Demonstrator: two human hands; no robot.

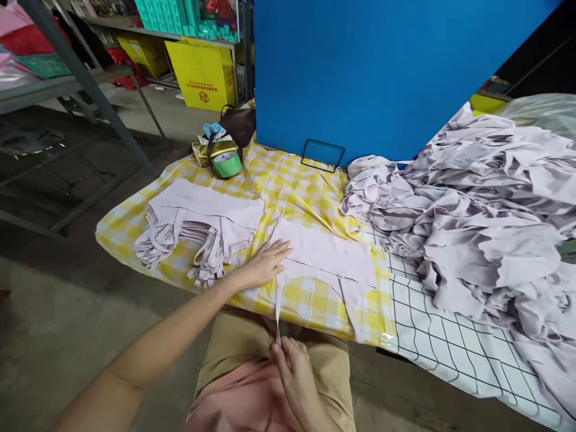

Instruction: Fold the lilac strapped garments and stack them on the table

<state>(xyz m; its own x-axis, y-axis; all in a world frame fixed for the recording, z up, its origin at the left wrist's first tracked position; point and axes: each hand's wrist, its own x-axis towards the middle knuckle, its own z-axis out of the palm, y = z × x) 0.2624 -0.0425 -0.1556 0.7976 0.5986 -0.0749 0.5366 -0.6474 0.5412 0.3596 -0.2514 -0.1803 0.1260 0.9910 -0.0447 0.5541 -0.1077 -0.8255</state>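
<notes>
A pale lilac strapped top lies flat on the yellow checked tablecloth, its two straps pointing toward me. My left hand rests flat on its left end, fingers stretched out. Below the table edge, my right hand pinches the end of the left strap and holds it taut. The right strap lies loose near the table edge. To the left is a neat stack of similar tops, their straps bunched at the near side.
A large heap of lilac garments covers the right side, partly on a white grid cloth. A blue board stands behind. Green tape and a wire frame lie at the back. Metal racks stand left.
</notes>
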